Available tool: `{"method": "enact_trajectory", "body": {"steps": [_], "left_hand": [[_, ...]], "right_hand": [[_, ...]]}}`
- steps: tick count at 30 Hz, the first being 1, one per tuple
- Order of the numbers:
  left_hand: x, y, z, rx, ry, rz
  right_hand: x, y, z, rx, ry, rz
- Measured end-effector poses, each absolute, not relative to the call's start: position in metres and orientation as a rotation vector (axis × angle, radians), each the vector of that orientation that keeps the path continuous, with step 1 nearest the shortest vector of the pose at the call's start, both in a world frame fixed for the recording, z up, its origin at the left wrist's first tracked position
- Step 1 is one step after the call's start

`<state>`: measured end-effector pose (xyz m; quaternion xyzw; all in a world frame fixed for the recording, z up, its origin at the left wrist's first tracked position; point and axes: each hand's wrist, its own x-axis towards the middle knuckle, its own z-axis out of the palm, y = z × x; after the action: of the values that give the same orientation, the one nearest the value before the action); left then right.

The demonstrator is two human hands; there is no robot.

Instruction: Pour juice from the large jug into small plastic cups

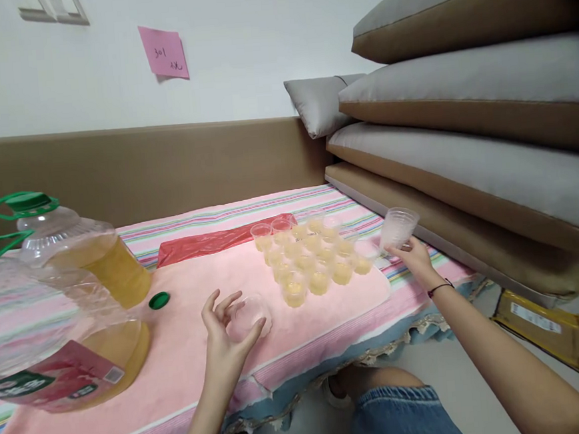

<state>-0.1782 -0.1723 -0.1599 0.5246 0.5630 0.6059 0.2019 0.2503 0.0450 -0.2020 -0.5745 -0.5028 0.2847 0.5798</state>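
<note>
My left hand (226, 335) is low over the pink towel, its thumb and fingers curved around a clear plastic cup (251, 310) that appears to hold nothing. My right hand (413, 257) grips a stack of clear plastic cups (399, 225) near its lower end, at the right edge of the towel. Between the hands, several clear cups of pale yellow liquid (317, 281) stand close together in rows. Some cups at the back left of the group look less full, though their levels are hard to make out.
At the left stand two large jugs of yellow liquid, one green-capped (105, 261), the other labelled (71, 374). A green cap (159, 300) lies beside them. Red plastic (211, 242) lies behind the cups. Stacked cushions (474, 142) rise at the right; a yellow-taped parcel (538, 321) is below.
</note>
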Motion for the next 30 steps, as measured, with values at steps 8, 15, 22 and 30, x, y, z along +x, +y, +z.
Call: {"method": "enact_trajectory", "body": {"steps": [8, 15, 22, 30], "left_hand": [[-0.172, -0.172, -0.166, 1.508, 1.557, 1.641], [-0.167, -0.173, -0.167, 1.483, 1.523, 1.636], [-0.160, -0.175, -0.165, 1.489, 1.454, 1.606], [-0.153, -0.178, -0.165, 1.473, 1.380, 1.571]], "right_hand": [[0.248, 0.048, -0.210, -1.349, -1.172, 0.708], [0.240, 0.005, -0.201, -1.386, -1.080, 0.684], [0.201, -0.135, -0.219, -1.261, -1.234, 0.790], [0.188, -0.262, -0.255, -1.584, -1.690, 0.546]]}}
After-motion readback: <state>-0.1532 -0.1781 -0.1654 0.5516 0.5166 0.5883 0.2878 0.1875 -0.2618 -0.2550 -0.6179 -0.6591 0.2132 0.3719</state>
